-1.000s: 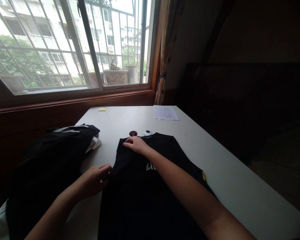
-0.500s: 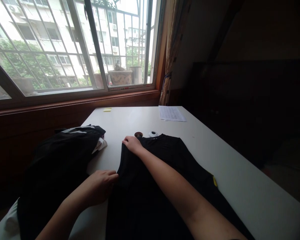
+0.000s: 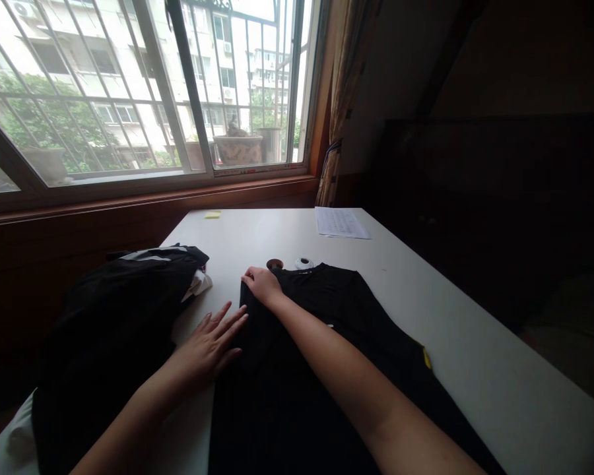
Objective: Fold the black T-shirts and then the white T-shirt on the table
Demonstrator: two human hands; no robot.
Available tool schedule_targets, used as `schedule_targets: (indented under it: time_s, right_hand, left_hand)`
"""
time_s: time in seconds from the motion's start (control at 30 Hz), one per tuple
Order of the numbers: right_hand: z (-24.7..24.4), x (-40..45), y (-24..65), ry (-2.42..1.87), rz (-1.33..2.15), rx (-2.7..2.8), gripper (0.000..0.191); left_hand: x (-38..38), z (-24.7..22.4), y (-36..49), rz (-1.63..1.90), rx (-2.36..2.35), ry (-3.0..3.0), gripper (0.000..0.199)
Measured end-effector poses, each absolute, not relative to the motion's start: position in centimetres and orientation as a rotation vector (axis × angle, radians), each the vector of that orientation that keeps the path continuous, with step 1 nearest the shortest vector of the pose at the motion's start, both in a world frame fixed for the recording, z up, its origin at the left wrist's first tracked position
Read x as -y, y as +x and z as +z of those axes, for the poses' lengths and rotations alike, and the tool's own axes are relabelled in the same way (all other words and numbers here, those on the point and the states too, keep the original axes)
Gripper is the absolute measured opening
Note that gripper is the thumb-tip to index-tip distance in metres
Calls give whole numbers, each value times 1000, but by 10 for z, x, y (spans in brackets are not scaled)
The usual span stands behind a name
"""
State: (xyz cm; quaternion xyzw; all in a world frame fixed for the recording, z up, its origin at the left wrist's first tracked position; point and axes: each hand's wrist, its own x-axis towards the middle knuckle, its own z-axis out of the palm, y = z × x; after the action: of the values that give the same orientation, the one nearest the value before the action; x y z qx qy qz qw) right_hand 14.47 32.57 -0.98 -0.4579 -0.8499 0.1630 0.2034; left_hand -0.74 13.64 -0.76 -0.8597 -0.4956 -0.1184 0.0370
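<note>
black shirt [image 3: 277, 389] flat on white table [image 3: 406, 284], long axis pointing away, collar far end | left hand [image 3: 205, 349] open, fingers splayed on its left edge | right hand [image 3: 263, 285] kinda pinching 1 far shoulder

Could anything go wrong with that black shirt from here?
The right hand pinches a corner of the black shirt; tugging might crease it. The round white item sits right by the collar and could get nudged. The clothes pile lies close to the left hand and might get disturbed.
</note>
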Motion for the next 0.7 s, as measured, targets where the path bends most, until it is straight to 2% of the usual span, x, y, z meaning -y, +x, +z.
schedule_targets:
  time_s: [0.13,0.3,0.53,0.7]
  right_hand:
    - [-8,-322,143,-1293,308,2421,21]
    - [-7,-324,143,-1296,180,2477,24]
    - [-10,-337,140,-1331,118,2507,30]
    - [-12,-342,135,-1360,99,2486,33]
  left_hand:
    - [-139,-17,-9,-232,1500,-2688,62]
    - [-130,-7,-2,-192,1486,-2667,65]
    - [-122,0,27,-180,1366,-2746,75]
    - [-124,-8,26,-190,1479,-2699,77]
